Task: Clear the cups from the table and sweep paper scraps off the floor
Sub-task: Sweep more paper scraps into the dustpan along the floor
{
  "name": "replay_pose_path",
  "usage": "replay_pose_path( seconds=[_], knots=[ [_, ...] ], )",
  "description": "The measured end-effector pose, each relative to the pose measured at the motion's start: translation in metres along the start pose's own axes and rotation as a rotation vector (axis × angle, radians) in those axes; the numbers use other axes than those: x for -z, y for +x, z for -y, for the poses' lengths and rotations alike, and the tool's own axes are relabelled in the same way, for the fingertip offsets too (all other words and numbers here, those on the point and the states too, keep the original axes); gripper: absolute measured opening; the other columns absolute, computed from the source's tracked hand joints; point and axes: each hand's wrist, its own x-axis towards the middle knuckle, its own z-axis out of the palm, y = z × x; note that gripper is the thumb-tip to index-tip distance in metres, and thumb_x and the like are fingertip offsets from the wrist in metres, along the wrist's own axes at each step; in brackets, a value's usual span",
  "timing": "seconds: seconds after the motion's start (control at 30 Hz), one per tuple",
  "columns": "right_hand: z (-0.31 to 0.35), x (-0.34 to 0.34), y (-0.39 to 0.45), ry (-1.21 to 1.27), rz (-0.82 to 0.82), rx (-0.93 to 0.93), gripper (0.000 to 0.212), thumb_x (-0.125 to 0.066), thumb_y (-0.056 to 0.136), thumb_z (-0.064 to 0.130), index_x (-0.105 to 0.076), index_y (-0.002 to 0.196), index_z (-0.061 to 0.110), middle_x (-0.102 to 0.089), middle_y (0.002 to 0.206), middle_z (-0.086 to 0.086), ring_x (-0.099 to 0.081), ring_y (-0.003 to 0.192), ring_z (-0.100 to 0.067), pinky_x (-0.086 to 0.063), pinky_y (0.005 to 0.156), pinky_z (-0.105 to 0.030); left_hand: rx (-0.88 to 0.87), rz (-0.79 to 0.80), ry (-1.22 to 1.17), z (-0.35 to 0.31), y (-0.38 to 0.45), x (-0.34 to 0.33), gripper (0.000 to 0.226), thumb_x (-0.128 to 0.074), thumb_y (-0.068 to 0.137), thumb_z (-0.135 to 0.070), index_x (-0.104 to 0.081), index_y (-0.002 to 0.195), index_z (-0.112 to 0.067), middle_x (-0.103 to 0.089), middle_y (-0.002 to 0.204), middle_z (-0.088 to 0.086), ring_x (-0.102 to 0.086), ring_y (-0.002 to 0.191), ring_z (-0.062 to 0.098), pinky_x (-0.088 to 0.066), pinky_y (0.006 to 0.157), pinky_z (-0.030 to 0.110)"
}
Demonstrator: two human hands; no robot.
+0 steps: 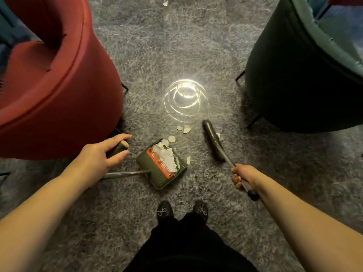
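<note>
The left hand (100,156) curls loosely round the top of the dustpan handle (117,149), fingers half spread. The right hand (244,176) grips the broom handle (228,160) tightly. The dustpan (157,173) sits on the grey floor (157,55) just ahead of the shoes (165,210), with paper scraps (166,157) piled at its mouth. More scraps (184,128) lie between it and the broom head (211,135). A red chair (59,85) stands to the left, a green chair (294,75) to the right. No cups show.
</note>
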Motion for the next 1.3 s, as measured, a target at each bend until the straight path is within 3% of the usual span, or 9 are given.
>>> replay_pose_path(
  seconds=[0.13, 0.23, 0.47, 0.6, 0.83, 1.0, 1.07, 1.17, 1.3],
  knots=[
    [-0.022, -0.032, -0.005, -0.001, 0.052, -0.011, 0.025, -0.026, 0.101, 0.011, -0.043, 0.119, 0.017, -0.033, 0.040, 0.002, -0.029, 0.028, -0.007, -0.027, 0.030, -0.014, -0.028, 0.002, -0.031, 0.012, 0.003, 0.008, 0.056, -0.072, 0.087, -0.026, -0.047, 0.104, -0.073, -0.066, 0.100, -0.021, -0.052, 0.062, -0.021, -0.036, 0.065, -0.001],
    [-0.033, -0.057, -0.015, 0.019, 0.102, -0.002, 0.045, -0.028, 0.101, 0.006, -0.031, 0.141, 0.027, -0.031, 0.040, 0.003, -0.029, 0.028, -0.007, -0.028, 0.030, -0.014, -0.023, 0.005, -0.067, 0.023, 0.004, 0.012, 0.053, -0.072, 0.087, -0.024, -0.048, 0.106, -0.068, -0.067, 0.103, -0.017, -0.057, 0.076, -0.015, -0.034, 0.071, -0.003],
    [-0.043, -0.095, -0.041, -0.080, 0.148, 0.064, 0.041, -0.029, 0.101, 0.004, -0.032, 0.141, 0.012, -0.030, 0.052, -0.001, -0.028, 0.027, -0.006, -0.026, 0.032, -0.010, -0.008, 0.041, -0.114, 0.040, 0.008, 0.013, 0.055, -0.072, 0.087, -0.028, -0.047, 0.103, -0.074, -0.066, 0.107, -0.017, -0.055, 0.099, -0.003, -0.033, 0.077, -0.001],
    [-0.042, -0.098, -0.052, -0.014, 0.121, 0.085, 0.047, -0.031, 0.100, 0.004, -0.030, 0.144, 0.022, -0.031, 0.053, -0.002, -0.029, 0.028, -0.007, -0.027, 0.032, -0.012, -0.012, 0.044, -0.113, 0.044, 0.009, 0.014, 0.053, -0.070, 0.088, -0.031, -0.046, 0.104, -0.076, -0.065, 0.111, -0.017, -0.056, 0.104, 0.003, -0.036, 0.087, 0.018],
    [-0.023, -0.077, -0.058, 0.047, 0.025, 0.202, 0.056, -0.036, 0.100, 0.005, -0.024, 0.149, 0.027, -0.036, 0.049, -0.001, -0.031, 0.030, -0.007, -0.028, 0.032, -0.014, 0.022, 0.018, -0.100, 0.044, 0.008, 0.011, 0.055, -0.069, 0.088, -0.036, -0.042, 0.101, -0.082, -0.059, 0.101, -0.033, -0.054, 0.078, -0.022, -0.038, 0.067, -0.001],
    [0.016, -0.052, -0.037, 0.050, -0.015, 0.192, 0.057, -0.032, 0.099, 0.003, -0.020, 0.150, 0.028, -0.035, 0.048, -0.001, -0.031, 0.028, -0.006, -0.029, 0.032, -0.012, 0.057, 0.009, -0.112, 0.037, 0.015, 0.003, 0.054, -0.068, 0.089, -0.037, -0.042, 0.102, -0.082, -0.061, 0.104, -0.026, -0.055, 0.090, -0.008, -0.039, 0.078, 0.016],
    [0.028, -0.046, -0.026, 0.048, -0.029, 0.168, 0.057, -0.031, 0.100, 0.003, -0.020, 0.150, 0.028, -0.034, 0.051, -0.001, -0.032, 0.028, -0.006, -0.029, 0.032, -0.012, 0.065, 0.008, -0.120, 0.033, 0.020, 0.002, 0.052, -0.068, 0.088, -0.038, -0.043, 0.103, -0.082, -0.059, 0.104, -0.032, -0.052, 0.088, -0.017, -0.038, 0.078, 0.012],
    [0.039, -0.044, -0.007, 0.025, -0.029, 0.125, 0.050, -0.031, 0.100, 0.003, -0.027, 0.145, 0.023, -0.032, 0.055, -0.001, -0.032, 0.028, -0.006, -0.029, 0.032, -0.013, 0.065, -0.021, -0.129, 0.026, 0.025, 0.001, 0.052, -0.069, 0.088, -0.037, -0.045, 0.100, -0.081, -0.058, 0.099, -0.037, -0.049, 0.079, -0.028, -0.037, 0.069, 0.000],
    [0.039, -0.059, 0.005, -0.049, 0.035, 0.056, 0.039, -0.028, 0.101, 0.006, -0.036, 0.138, 0.014, -0.034, 0.052, 0.000, -0.032, 0.028, -0.006, -0.029, 0.031, -0.013, 0.071, -0.050, -0.131, 0.020, 0.032, 0.002, 0.051, -0.070, 0.089, -0.031, -0.048, 0.097, -0.077, -0.063, 0.091, -0.028, -0.056, 0.057, -0.014, -0.038, 0.053, 0.003]
  ],
)
